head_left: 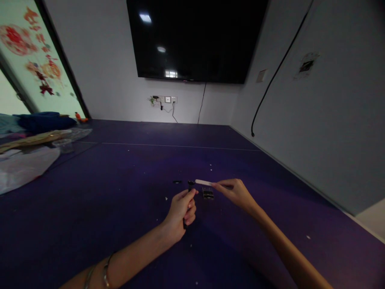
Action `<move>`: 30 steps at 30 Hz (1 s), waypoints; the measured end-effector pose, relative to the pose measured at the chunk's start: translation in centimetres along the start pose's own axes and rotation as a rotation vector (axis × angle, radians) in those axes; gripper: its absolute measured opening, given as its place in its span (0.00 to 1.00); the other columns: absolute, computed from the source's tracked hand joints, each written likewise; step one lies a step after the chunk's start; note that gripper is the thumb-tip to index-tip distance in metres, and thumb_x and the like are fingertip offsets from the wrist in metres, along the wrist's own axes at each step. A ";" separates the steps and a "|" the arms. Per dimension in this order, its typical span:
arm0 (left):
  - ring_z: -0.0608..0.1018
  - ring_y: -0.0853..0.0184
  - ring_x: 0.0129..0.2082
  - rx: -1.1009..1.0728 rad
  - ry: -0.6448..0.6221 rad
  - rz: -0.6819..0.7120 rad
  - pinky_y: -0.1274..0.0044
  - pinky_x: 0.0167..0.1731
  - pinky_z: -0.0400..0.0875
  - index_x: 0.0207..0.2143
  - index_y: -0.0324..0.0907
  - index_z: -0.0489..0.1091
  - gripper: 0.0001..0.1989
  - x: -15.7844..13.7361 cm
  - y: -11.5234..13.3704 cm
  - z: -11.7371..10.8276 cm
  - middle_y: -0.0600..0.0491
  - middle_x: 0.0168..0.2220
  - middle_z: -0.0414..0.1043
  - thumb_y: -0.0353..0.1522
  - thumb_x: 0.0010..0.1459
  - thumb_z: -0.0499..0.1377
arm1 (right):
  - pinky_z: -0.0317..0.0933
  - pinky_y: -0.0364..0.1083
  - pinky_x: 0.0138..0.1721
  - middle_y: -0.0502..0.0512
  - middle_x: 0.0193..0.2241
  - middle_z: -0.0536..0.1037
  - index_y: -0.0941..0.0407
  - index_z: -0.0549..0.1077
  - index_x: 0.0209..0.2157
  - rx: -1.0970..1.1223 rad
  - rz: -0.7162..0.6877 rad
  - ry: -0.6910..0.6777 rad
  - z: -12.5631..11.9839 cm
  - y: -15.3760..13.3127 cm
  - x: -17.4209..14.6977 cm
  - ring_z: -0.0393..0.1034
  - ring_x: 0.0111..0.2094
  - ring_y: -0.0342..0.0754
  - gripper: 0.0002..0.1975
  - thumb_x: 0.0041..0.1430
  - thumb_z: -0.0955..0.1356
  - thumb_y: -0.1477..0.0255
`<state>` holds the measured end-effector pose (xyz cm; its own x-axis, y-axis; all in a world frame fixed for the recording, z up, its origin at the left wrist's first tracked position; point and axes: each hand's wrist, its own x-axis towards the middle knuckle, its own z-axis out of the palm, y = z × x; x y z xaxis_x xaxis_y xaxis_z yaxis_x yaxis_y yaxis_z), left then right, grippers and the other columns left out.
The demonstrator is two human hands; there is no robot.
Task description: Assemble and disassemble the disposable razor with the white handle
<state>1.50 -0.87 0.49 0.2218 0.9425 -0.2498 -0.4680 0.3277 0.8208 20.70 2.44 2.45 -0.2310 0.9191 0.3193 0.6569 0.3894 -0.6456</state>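
My left hand [182, 212] is wrapped round the dark handle of what looks like a black razor [191, 183], held upright with its wider head above my thumb. Between the thumb and fingers of my right hand [234, 192] is a thin, flat white stick [203, 182]. Its free end points left and appears close to the razor's head; whether they touch I cannot tell. Just below the stick, on the purple surface, lies a small clear and black case [207, 193]. A short black piece [177, 182] rests to the left of the razor's head.
The broad purple surface [120, 216] carries scattered white scraps. Clothes and plastic bags [33, 160] are heaped at the left. A large television [195, 40] hangs on the wall above sockets [167, 99]. A black cable [278, 74] hangs along the right wall.
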 end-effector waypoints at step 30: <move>0.50 0.82 0.06 0.072 -0.052 0.043 0.84 0.07 0.41 0.28 0.39 0.64 0.12 -0.3 0.2 0.2 0.66 0.13 0.53 0.38 0.49 0.61 | 0.49 0.41 0.21 0.50 0.17 0.70 0.58 0.79 0.28 0.062 0.016 -0.011 -0.5 -0.9 0.0 0.59 0.20 0.41 0.24 0.55 0.62 0.54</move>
<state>1.57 -1.07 0.81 0.2479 0.9503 -0.1884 -0.4156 0.2800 0.8654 20.49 2.10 3.42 -0.2287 0.9258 0.3009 0.6147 0.3771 -0.6928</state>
